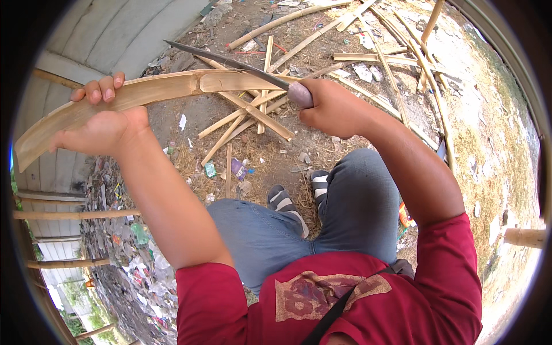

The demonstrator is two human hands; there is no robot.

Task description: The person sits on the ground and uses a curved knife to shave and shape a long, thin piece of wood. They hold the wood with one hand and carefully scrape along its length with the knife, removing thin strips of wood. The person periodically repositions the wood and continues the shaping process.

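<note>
My left hand (103,118) is wrapped round a wide split bamboo strip (155,91), its fingers over the upper edge and its palm below. The strip's pale hollow inner face shows, with a node partway along. In my right hand (329,109) is a long-bladed knife (230,62), gripped by a handle with a pale purplish wrap. The dark blade slants up and leftward, crossing over the strip's right part. Whether the edge touches the bamboo I cannot tell. The strip's right end is partly hidden behind the blade and my right hand.
Split bamboo pieces (253,110) lie crossed on the ground ahead, with longer strips (382,69) farther right. A pale panelled wall (123,29) stands at the left, with bamboo poles (75,214) beside it. Litter (144,270) covers the ground at lower left.
</note>
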